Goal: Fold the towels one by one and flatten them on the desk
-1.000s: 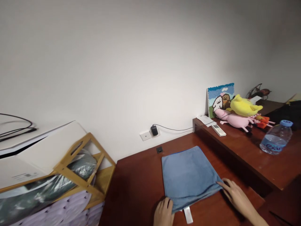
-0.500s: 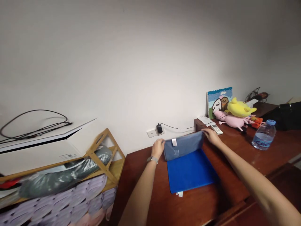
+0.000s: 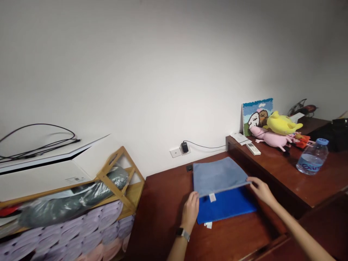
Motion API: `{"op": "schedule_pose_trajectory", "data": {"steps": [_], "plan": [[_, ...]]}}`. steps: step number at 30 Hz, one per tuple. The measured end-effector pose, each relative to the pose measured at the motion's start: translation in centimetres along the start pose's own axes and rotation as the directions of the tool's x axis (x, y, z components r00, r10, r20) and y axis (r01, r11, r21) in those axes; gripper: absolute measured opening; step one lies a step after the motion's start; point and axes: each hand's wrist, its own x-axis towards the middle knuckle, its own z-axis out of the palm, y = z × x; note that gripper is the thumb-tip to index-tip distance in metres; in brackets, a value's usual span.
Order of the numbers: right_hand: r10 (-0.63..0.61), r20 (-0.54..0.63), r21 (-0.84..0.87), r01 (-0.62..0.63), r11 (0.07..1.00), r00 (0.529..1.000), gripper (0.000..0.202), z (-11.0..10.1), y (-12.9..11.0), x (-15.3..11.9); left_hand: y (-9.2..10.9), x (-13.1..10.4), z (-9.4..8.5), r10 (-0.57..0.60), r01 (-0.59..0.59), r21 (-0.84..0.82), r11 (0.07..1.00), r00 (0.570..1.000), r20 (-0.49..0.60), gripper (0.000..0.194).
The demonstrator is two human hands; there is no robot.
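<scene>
A grey-blue cloth (image 3: 220, 175) with a white tag hangs over a bright blue cloth (image 3: 228, 208) that lies flat on the table. My left hand (image 3: 191, 208) pinches the grey-blue cloth's near left corner, fingers closed. At the near right corner, my right hand (image 3: 260, 189) grips the same cloth between thumb and fingers. The far part of the upper cloth rests over the blue one, while its near edge is held slightly up. A small white tag (image 3: 208, 225) sticks out from the blue cloth's front edge.
The reddish-brown table (image 3: 163, 203) meets a raised ledge at right, holding a water bottle (image 3: 312, 159), a remote control (image 3: 253, 149), plush toys (image 3: 284, 125) and a picture (image 3: 257, 112). A wooden rack (image 3: 125, 190) stands left. A black plug (image 3: 184, 146) sits in the wall socket.
Both hands have come toward me and down, drawing the near edge of the grey-blue cloth forward over the blue cloth. The upper cloth went from upright to nearly flat.
</scene>
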Motion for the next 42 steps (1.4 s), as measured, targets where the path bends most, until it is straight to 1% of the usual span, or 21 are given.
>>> {"op": "schedule_pose_trajectory", "data": {"steps": [2, 3, 5, 7, 10, 12, 13, 17, 19, 21, 23, 26, 28, 30, 32, 33, 36, 37, 39, 41, 42], "plan": [[0.069, 0.082, -0.017, -0.068, 0.998, 0.994, 0.041, 1.8, 2.2, -4.4, -0.1, -4.2, 2.1, -0.015, 0.012, 0.036, 0.999, 0.998, 0.059, 0.036], [0.094, 0.107, -0.024, -0.092, 0.996, 0.99, 0.043, 2.5, 2.9, -5.9, -0.1, -5.6, 2.7, -0.02, 0.017, 0.048, 0.999, 0.997, 0.07, 0.037], [0.116, 0.109, -0.023, -0.114, 0.993, 0.987, 0.045, 3.3, 3.2, -7.5, 0.0, -7.3, 3.1, -0.017, 0.014, 0.066, 0.998, 0.998, 0.055, 0.038], [0.105, 0.067, -0.005, -0.105, 0.994, 0.992, 0.046, 3.2, 2.7, -7.6, 0.1, -7.6, 2.6, 0.001, -0.002, 0.081, 0.997, 1.0, 0.011, 0.037], [0.061, -0.017, 0.022, -0.06, 0.998, 0.998, 0.045, 2.4, 1.4, -7.0, 0.5, -7.3, 1.3, 0.027, -0.022, 0.097, 0.995, 0.998, -0.049, 0.035], [0.038, -0.051, 0.019, -0.038, 0.999, 0.998, 0.043, 2.0, 0.9, -7.3, 0.8, -7.5, 0.7, 0.022, -0.015, 0.106, 0.994, 0.998, -0.064, 0.034], [0.034, -0.056, 0.009, -0.034, 0.999, 0.998, 0.043, 2.0, 0.9, -7.8, 0.9, -7.8, 0.6, 0.022, -0.016, 0.107, 0.994, 0.998, -0.055, 0.033], [0.042, 0.0, -0.047, -0.042, 0.998, 0.999, 0.048, 2.4, 2.0, -10.4, 1.4, -9.8, 0.8, 0.034, -0.038, 0.091, 0.995, 0.998, 0.049, 0.033], [0.048, 0.026, -0.06, -0.046, 0.997, 0.999, 0.048, 2.6, 2.6, -11.6, 1.5, -10.5, 1.0, 0.032, -0.038, 0.094, 0.995, 0.997, 0.068, 0.034], [0.051, 0.023, -0.062, -0.05, 0.997, 0.998, 0.045, 2.7, 3.0, -12.3, 1.6, -10.9, 1.0, 0.035, -0.042, 0.108, 0.993, 0.997, 0.061, 0.033], [0.056, 0.024, -0.063, -0.054, 0.997, 0.998, 0.043, 2.6, 3.1, -12.6, 1.7, -10.9, 0.9, 0.036, -0.044, 0.126, 0.991, 0.997, 0.07, 0.031], [0.081, 0.085, -0.074, -0.075, 0.994, 0.993, 0.042, 2.6, 3.0, -12.9, 2.2, -10.8, 0.4, 0.003, -0.02, 0.15, 0.988, 0.994, 0.113, 0.03], [0.118, 0.12, -0.084, -0.108, 0.991, 0.986, 0.044, 2.6, 2.8, -12.9, 2.6, -10.7, -0.1, -0.028, 0.004, 0.155, 0.988, 0.989, 0.148, 0.026], [0.176, 0.128, -0.087, -0.166, 0.982, 0.976, 0.046, 2.7, 2.6, -12.6, 2.9, -10.4, -0.6, -0.05, 0.022, 0.151, 0.988, 0.981, 0.189, 0.019], [0.269, 0.12, -0.089, -0.259, 0.962, 0.956, 0.048, 2.8, 2.2, -11.8, 3.0, -9.7, -0.8, -0.087, 0.057, 0.153, 0.987, 0.976, 0.2, 0.017], [0.331, 0.101, -0.1, -0.321, 0.942, 0.938, 0.049, 2.9, 2.0, -11.3, 3.1, -9.3, -0.8, -0.109, 0.081, 0.156, 0.984, 0.977, 0.185, 0.019], [0.512, 0.028, -0.172, -0.501, 0.848, 0.858, 0.046, 3.4, 1.3, -9.3, 3.2, -8.0, 0.3, -0.153, 0.133, 0.164, 0.977, 0.982, 0.112, 0.023], [0.558, 0.031, -0.198, -0.542, 0.817, 0.83, 0.048, 3.7, 1.1, -8.6, 3.2, -7.8, 0.9, -0.155, 0.136, 0.17, 0.976, 0.982, 0.105, 0.026], [0.621, 0.094, -0.229, -0.59, 0.774, 0.778, 0.052, 4.1, 0.5, -7.3, 3.2, -7.7, 2.2, -0.165, 0.142, 0.189, 0.972, 0.98, 0.112, 0.031], [0.652, 0.177, -0.23, -0.613, 0.755, 0.737, 0.042, 4.2, -0.1, -6.4, 3.2, -8.1, 3.0, -0.176, 0.149, 0.203, 0.968, 0.977, 0.118, 0.034], [0.655, 0.208, -0.22, -0.618, 0.755, 0.726, 0.036, 4.1, -0.4, -6.2, 3.1, -8.4, 3.2, -0.174, 0.148, 0.204, 0.968, 0.978, 0.117, 0.035]]}}
